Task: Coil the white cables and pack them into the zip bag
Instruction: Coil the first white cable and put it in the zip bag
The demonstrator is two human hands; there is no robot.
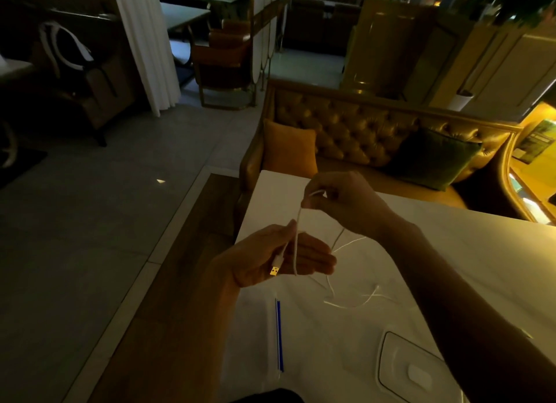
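My left hand (270, 258) is held palm up above the near left part of the white table (451, 252), gripping the USB plug end of a white cable (296, 246). Higher up and slightly farther away, my right hand (340, 201) pinches the same cable, which runs taut between the two hands. The cable's loose rest trails down onto the table in curves (355, 303). The clear zip bag (316, 342), with its blue zip strip (279, 336), lies flat on the table below my hands.
A white rounded case or tray (412, 369) lies at the near right on the table. Beyond the table stands a tufted sofa (346, 125) with an orange cushion (288, 149) and a green cushion (433, 158). The table's left edge drops to the floor.
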